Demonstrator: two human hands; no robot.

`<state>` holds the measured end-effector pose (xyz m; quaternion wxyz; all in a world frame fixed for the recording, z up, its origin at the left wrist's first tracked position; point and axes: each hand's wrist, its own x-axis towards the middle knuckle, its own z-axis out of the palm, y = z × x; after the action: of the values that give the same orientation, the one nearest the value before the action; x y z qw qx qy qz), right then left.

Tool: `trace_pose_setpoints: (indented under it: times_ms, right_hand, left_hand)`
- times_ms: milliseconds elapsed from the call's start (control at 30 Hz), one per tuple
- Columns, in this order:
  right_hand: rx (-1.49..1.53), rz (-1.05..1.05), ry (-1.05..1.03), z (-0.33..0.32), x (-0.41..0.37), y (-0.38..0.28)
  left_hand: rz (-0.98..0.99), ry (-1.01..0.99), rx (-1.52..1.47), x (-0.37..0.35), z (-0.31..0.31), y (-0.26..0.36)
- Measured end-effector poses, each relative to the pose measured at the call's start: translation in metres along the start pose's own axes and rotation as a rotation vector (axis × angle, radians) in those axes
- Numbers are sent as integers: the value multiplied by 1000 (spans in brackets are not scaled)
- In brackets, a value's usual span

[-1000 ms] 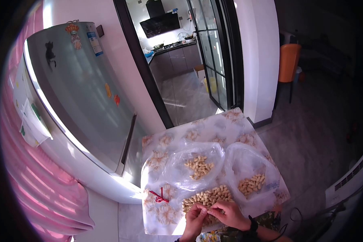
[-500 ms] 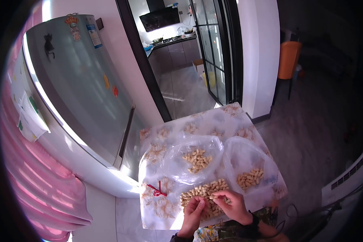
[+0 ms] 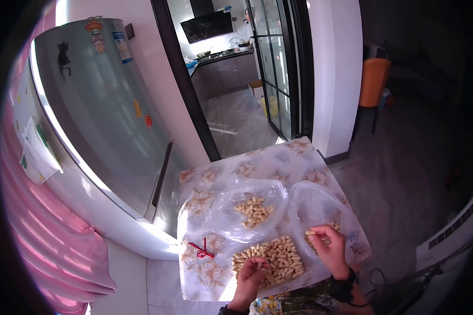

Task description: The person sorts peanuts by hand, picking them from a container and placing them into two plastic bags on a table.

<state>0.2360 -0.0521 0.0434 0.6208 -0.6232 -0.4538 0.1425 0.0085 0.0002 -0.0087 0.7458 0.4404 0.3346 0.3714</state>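
Note:
Unshelled peanuts (image 3: 283,253) fill a clear rectangular tray at the near edge of the table. My left hand (image 3: 250,278) is over the tray's left part, fingers closed together; whatever they hold is too small to make out. To the right, my right hand (image 3: 331,249) is above an opened clear plastic bag (image 3: 305,202) with peanuts inside, and its thumb and fingers pinch what looks like a peanut (image 3: 309,232). Part of that bag's pile is hidden behind the hand. Another clear bag (image 3: 223,210), spread open behind the tray, holds a smaller heap of peanuts (image 3: 255,212).
A red ribbon tie (image 3: 202,250) lies at the left on the flowered tablecloth (image 3: 210,273). The grey fridge (image 3: 110,121) stands left of the table, beside a pink curtain (image 3: 58,252). Behind are a glass door (image 3: 276,68) and a kitchen; an orange chair (image 3: 374,83) is at the right.
My right hand has moved right, from above the tray to above the right-hand bag. My left hand has stayed over the tray's left side. The view has shifted slightly.

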Motion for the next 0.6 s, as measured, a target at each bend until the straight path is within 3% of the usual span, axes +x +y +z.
trace_pose_setpoints:
  times_ms: [267,467,533,600]
  right_hand:
    - [-41,-249,-240,40,39,-32]
    - [-42,-318,-286,79,67,-37]
    - [-183,-356,-324,87,68,-35]
    - [-190,-328,-437,88,57,-28]
  left_hand:
    - [-12,-27,-16,-1,2,2]
    - [56,-100,-34,-1,1,0]
    - [68,-100,-32,-1,0,1]
    - [44,-65,18,0,-4,-5]
